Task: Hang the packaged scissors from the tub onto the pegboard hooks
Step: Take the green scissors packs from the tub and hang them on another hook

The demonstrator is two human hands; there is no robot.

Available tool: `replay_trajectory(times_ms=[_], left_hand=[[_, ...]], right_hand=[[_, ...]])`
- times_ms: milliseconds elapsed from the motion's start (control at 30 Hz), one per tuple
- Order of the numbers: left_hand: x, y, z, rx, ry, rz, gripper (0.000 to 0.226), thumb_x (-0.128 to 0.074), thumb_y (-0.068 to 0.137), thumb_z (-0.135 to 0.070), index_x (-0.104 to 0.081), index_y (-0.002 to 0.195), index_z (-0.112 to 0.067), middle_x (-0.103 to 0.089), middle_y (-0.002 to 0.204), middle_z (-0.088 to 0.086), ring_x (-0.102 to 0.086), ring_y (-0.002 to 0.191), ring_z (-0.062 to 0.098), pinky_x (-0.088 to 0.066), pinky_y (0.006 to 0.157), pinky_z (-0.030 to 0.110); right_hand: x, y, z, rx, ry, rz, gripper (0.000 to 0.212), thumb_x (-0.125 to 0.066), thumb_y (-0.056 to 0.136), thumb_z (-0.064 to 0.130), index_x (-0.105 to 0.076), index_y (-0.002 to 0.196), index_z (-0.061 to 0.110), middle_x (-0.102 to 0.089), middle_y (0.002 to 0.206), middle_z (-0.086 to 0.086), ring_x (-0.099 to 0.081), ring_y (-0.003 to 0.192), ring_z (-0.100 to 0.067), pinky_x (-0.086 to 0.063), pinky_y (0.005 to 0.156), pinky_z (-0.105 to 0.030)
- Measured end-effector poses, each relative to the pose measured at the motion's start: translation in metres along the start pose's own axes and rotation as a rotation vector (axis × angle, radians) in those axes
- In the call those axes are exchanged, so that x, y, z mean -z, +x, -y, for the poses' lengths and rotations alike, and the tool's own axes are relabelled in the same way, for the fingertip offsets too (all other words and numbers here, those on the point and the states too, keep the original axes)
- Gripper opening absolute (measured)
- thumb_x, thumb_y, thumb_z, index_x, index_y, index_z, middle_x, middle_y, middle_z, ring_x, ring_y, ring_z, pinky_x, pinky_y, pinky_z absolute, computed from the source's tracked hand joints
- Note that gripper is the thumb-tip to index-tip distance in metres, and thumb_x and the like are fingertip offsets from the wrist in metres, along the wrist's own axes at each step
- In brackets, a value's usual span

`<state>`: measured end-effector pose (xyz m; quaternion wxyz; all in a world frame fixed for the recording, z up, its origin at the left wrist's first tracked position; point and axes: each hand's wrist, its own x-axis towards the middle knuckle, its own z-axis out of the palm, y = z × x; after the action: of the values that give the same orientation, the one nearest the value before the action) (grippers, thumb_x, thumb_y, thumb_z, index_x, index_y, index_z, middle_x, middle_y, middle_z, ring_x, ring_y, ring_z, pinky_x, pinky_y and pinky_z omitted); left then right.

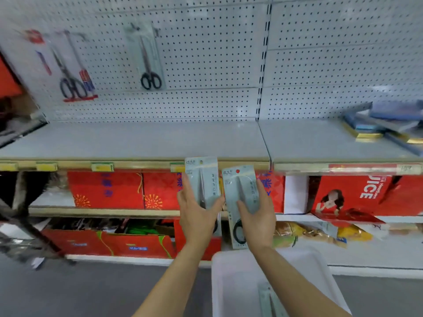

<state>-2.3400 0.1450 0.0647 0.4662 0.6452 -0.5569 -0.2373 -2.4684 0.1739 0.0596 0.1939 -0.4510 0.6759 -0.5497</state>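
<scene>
My left hand [198, 216] grips one grey pack of scissors [202, 177] upright in front of the shelf edge. Right beside it, my right hand [258, 216] grips a second grey pack of scissors [240, 186], its black handles showing near my wrist. Below my arms stands the white tub [229, 282] with another scissors pack [269, 298] lying inside. Higher up, the white pegboard [206, 53] carries a hanging scissors pack [147, 58] and, further left, a larger carded pair of scissors [68, 72].
A grey shelf [148, 140] runs under the pegboard, with blue and gold boxes [384, 126] at its right end. Red gift boxes [107, 191] and snack bags [309, 234] fill the lower shelves. A dark metal frame [29, 229] slants at the left.
</scene>
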Motion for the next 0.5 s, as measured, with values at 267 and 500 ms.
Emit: replay_trajectory(times_ms=[267, 500], left_hand=[[0.075, 0.059, -0.066, -0.181, -0.098, -0.222, 0.113, -0.082, 0.07, -0.046, -0.005, 0.153, -0.043, -0.034, 0.141, 0.001, -0.051, 0.121, 0.027, -0.051, 0.085, 0.042], [0.122, 0.126, -0.107, -0.252, -0.062, -0.333, 0.114, -0.082, 0.069, -0.047, -0.007, 0.154, -0.039, -0.037, 0.14, 0.001, -0.053, 0.118, 0.027, -0.05, 0.078, 0.041]], right_hand=[[-0.013, 0.029, 0.102, 0.216, 0.097, -0.055, 0.07, -0.071, 0.083, 0.019, -0.039, 0.145, 0.025, -0.054, 0.133, -0.003, -0.05, 0.122, -0.019, -0.034, 0.089, -0.023], [-0.038, 0.051, 0.168, 0.297, 0.166, -0.078, 0.069, -0.069, 0.085, 0.022, -0.038, 0.146, 0.03, -0.053, 0.13, 0.001, -0.051, 0.118, -0.017, -0.037, 0.084, -0.026]])
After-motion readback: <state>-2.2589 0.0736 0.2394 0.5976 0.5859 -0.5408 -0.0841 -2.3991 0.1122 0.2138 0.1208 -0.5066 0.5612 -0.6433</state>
